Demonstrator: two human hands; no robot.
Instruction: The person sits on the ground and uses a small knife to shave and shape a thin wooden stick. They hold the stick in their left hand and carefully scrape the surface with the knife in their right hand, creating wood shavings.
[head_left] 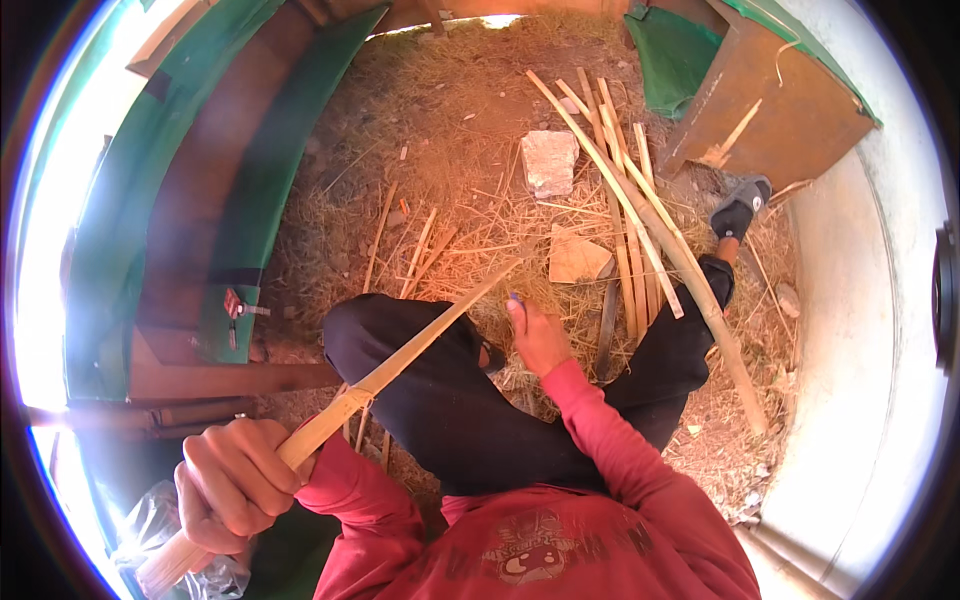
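Note:
A long, pale split-wood strip (412, 347), likely bamboo, runs slantwise across my left thigh. My left hand (238, 482) is wrapped round it near its lower left end. Partway up, a thin sliver or fibre stands off the strip at a knot-like ridge. The strip's far end reaches over the ground between my knees. My right hand (541, 338) is closed, apart from the strip, above the ground between my legs. A small dark blue bit shows at its thumb; what it belongs to is hidden.
Several long wood strips (640, 220) lie to the right, some against my right leg. A pale stone block (549, 163) and a flat tan stone (578, 254) sit on straw-strewn ground. Green sheeting (300, 150) lines the left; a brown board (770, 95) stands far right.

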